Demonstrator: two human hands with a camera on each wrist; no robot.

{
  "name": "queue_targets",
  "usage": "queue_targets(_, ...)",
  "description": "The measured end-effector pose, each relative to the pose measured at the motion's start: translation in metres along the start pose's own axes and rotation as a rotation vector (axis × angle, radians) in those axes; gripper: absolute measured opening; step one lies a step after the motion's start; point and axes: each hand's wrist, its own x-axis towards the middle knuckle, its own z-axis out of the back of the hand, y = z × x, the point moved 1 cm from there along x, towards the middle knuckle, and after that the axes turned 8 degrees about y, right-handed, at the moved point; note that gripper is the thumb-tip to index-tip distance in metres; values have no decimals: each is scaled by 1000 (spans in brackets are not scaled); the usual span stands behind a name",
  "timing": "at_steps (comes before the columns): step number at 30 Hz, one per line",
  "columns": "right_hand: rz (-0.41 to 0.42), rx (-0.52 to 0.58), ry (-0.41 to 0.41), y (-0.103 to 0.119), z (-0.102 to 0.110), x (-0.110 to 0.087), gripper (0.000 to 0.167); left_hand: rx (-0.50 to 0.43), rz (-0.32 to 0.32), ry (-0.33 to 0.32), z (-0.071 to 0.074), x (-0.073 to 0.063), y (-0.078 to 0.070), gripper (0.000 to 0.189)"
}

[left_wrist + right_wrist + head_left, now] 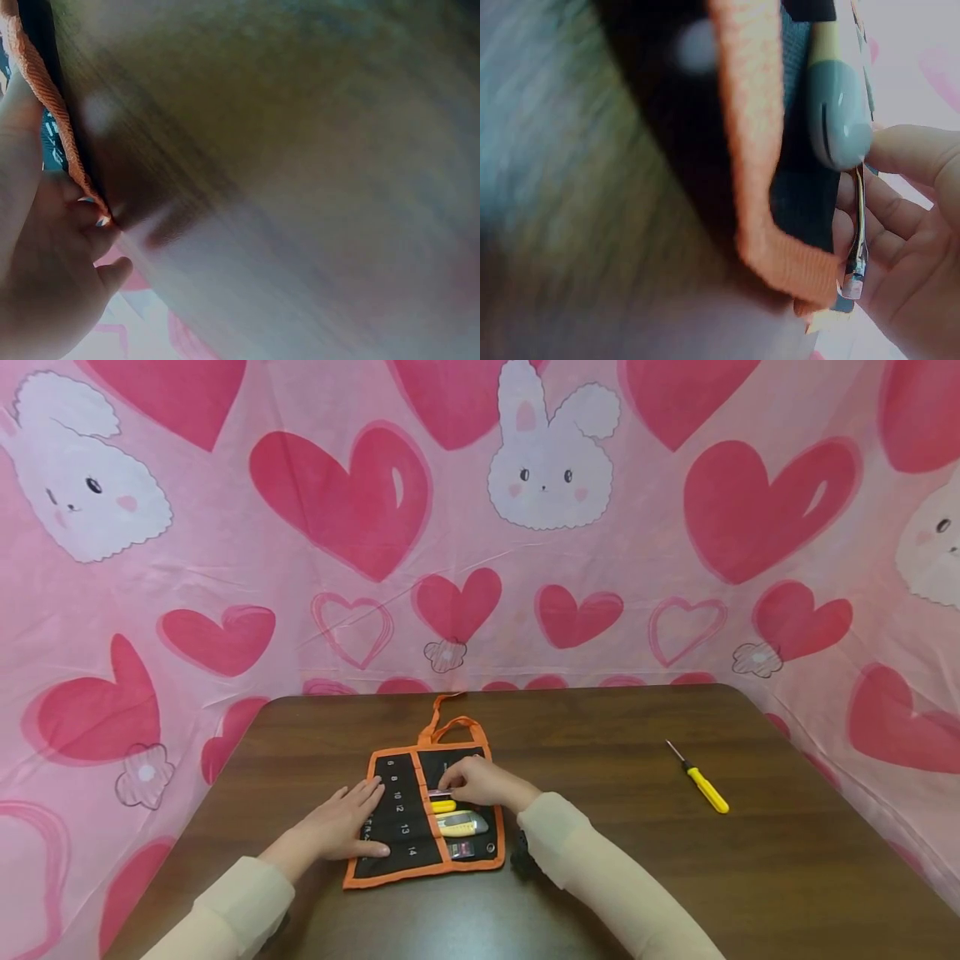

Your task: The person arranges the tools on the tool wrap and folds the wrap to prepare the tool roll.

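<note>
A black tool pouch [405,868] with orange trim and white size numbers lies spread on the table. My left hand [341,822] rests on its left panel, fingers extended; in the left wrist view the fingers lie at the orange edge. At the right pockets, my right hand [483,782] has thumb and fingers curled around a slim, pen-like tool [856,247] with a shiny metal clip, its other end in the pouch. Just below that hand, a yellow handle [444,807], a pale yellow and grey utility knife [461,823] and a small dark packet [461,850] sit in pockets.
A yellow-handled screwdriver [707,789] lies on the right part of the brown table [600,727]. Orange tie straps [435,727] trail from the pouch's far edge. A pink cloth [465,543] with hearts and rabbits hangs behind the table.
</note>
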Motion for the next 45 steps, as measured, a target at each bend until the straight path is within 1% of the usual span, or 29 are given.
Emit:
queue_targets(3, -6, 3, 2, 1, -3, 3, 19, 2, 3, 5, 0, 2, 0, 101)
queue_targets(8, -7, -34, 7, 3, -6, 5, 25, -10, 16, 10, -1, 3, 0, 101)
queue_targets(12, -7, -49, 3, 1, -6, 4, 26, -14, 14, 8, -2, 3, 0, 101)
queue_targets(16, -4, -32, -23, -8, -1, -2, 25, -13, 5, 1, -1, 2, -1, 101)
queue_targets(21, -5, -4, -35, -21, 9, -16, 26, -12, 0, 1, 0, 1, -1, 100)
queue_targets(25, 1, 12, -20, -28, 14, -26, 24, -16, -12, -1, 1, -1, -1, 100)
queue_targets(30, 16, -4, -24, -35, 15, -32, 17, -26, -18, -4, 1, -2, 0, 100)
queue_targets(35, 24, 15, -43, -37, 14, -33, 12, -17, -7, -2, -1, -1, 0, 101)
queue_targets(37, 16, 23, -47, -36, 14, -33, 11, -21, -15, -5, 0, -1, 0, 101)
queue_targets(45, 15, -13, -48, -32, 13, -27, 8, -23, -5, -7, 0, -2, 1, 101)
